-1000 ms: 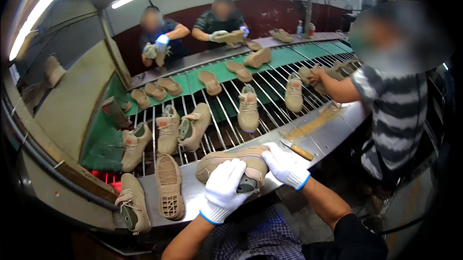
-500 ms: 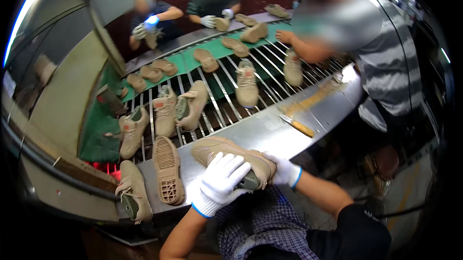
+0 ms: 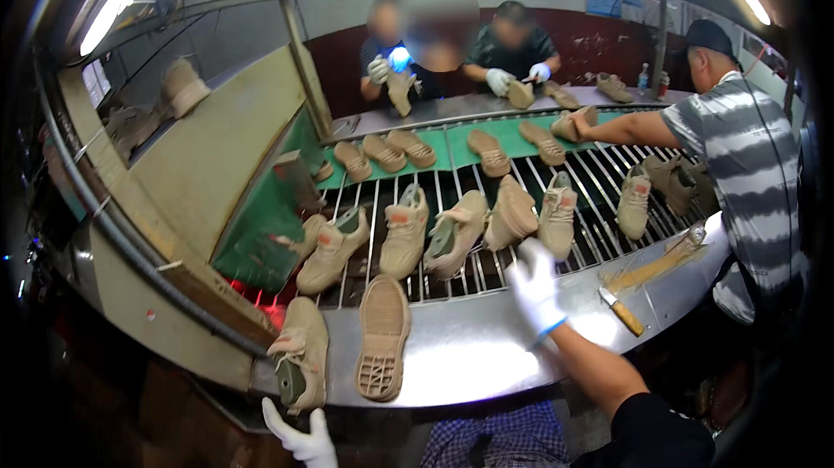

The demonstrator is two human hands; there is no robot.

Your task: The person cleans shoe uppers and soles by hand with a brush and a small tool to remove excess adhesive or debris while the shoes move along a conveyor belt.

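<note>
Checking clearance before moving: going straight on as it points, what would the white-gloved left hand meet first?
Probably the heel of the beige fabric lace-up shoe at the left end of the grey metal ledge; depth is hard to judge.

A pale grey wall (image 3: 347, 6) with a broad, dark red lower band (image 3: 330, 56) spans the back of the workshop. Long white fluorescent tubes (image 3: 117, 12) shine overhead. At left, a cream-coloured flat panel (image 3: 221, 151) slants beside an upright metal post (image 3: 300, 60). A shiny steel ledge (image 3: 478, 351) curves along a rack of parallel metal rods (image 3: 370, 238); red light (image 3: 271, 305) glows at its left end.
</note>
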